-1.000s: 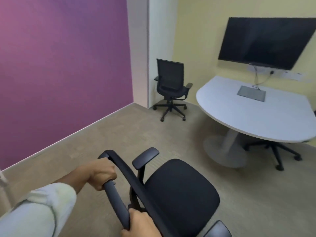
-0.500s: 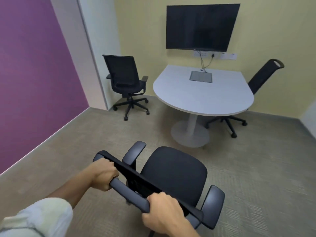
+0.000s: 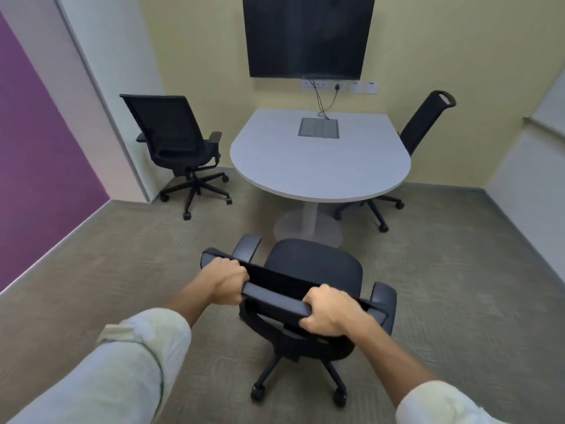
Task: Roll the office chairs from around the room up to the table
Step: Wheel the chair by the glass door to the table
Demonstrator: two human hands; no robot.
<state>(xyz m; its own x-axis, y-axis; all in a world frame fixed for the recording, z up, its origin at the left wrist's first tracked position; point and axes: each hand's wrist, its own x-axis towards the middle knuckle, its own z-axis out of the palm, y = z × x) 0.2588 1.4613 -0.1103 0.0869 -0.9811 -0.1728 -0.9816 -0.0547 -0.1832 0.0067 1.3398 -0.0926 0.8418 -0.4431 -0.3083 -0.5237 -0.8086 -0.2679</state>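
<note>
A black office chair (image 3: 315, 267) stands right in front of me, its seat facing the white rounded table (image 3: 318, 166). My left hand (image 3: 227, 281) grips the left end of its backrest top. My right hand (image 3: 327, 313) grips the right end. The chair's front sits just short of the table's pedestal base. A second black chair (image 3: 175, 142) stands in the far left corner, left of the table and apart from it. A third black chair (image 3: 425, 123) is tucked against the table's right side, its base partly under the top.
A dark wall screen (image 3: 308, 35) hangs above the table, with cables running down to a grey floor-box lid (image 3: 319, 127) in the tabletop. A purple wall (image 3: 36, 148) runs along the left. Carpet (image 3: 458, 286) stretches open to the right.
The view has swung right and the held chair has rolled toward the table and turned square to it. My right hand has come fully into view on the backrest.
</note>
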